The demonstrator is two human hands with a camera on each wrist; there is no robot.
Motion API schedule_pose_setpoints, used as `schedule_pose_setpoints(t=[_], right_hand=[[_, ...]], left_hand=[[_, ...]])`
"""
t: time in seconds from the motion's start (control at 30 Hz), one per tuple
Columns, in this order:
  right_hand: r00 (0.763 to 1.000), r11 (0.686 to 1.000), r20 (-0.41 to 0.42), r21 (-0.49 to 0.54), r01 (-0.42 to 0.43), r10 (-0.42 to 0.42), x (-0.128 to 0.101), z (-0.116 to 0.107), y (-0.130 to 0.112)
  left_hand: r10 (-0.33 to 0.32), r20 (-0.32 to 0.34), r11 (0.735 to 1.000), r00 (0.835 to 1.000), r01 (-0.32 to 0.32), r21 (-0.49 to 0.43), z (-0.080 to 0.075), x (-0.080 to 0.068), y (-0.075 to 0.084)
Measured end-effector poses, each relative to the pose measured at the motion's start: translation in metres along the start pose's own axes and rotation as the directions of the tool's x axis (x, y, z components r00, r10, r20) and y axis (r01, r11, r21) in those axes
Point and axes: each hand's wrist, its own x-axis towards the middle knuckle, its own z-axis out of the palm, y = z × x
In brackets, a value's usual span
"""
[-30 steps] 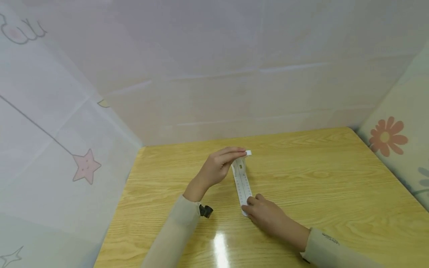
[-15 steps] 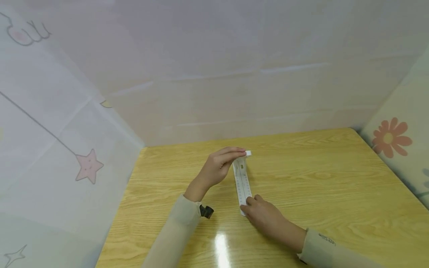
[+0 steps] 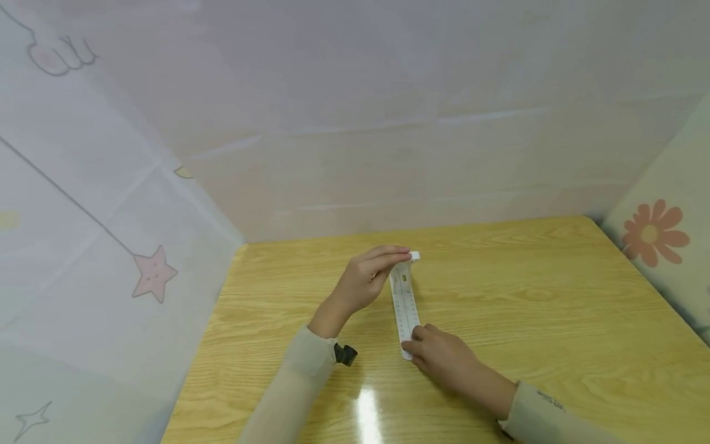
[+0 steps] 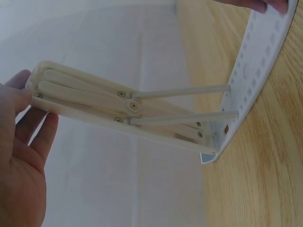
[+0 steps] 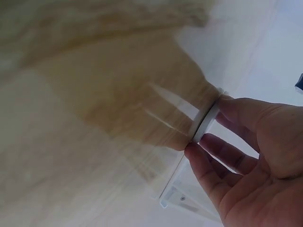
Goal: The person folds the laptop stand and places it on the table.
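A white folding stand is on the table, its long base strip (image 3: 405, 311) lined with two rows of notches. From the far end of the base rises a cream panel (image 4: 80, 97), with two thin rods (image 4: 184, 91) reaching from its middle to the base. My left hand (image 3: 366, 274) pinches the panel's raised end between thumb and fingers. At the near end of the base, my right hand (image 3: 446, 361) grips the rounded tip (image 5: 204, 124) between thumb and fingers. In the head view, the left hand hides part of the panel.
The wooden table (image 3: 527, 296) extends well to both sides of the stand. Behind it hangs a pale cloth wall (image 3: 355, 123), with printed side walls at left and right. A black strap piece (image 3: 345, 354) sticks out from the left cuff.
The head view has turned slightly left. Both hands keep the same hold on the stand, and its panel stays raised.
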Motion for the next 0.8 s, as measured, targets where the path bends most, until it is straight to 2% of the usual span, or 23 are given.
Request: schedule_pose_setpoints(t=[0.37,0.67,0.8], right_hand=[[0.999,0.997,0.022,0.075,0.026,-0.027,0.0,-0.006,0.006],[0.998,0.989,0.034,0.138,0.049,-0.055,0.001,-0.007,0.016],[0.998,0.984,0.056,0.178,0.026,-0.037,0.003,-0.009,0.023]], left_hand=[[-0.009,0.017,1.0,1.0,0.009,0.026,-0.001,-0.002,0.003],[-0.002,-0.01,1.0,1.0,0.002,0.015,-0.003,-0.003,0.006],[0.006,-0.027,0.999,1.0,-0.005,0.038,-0.007,-0.007,0.007]])
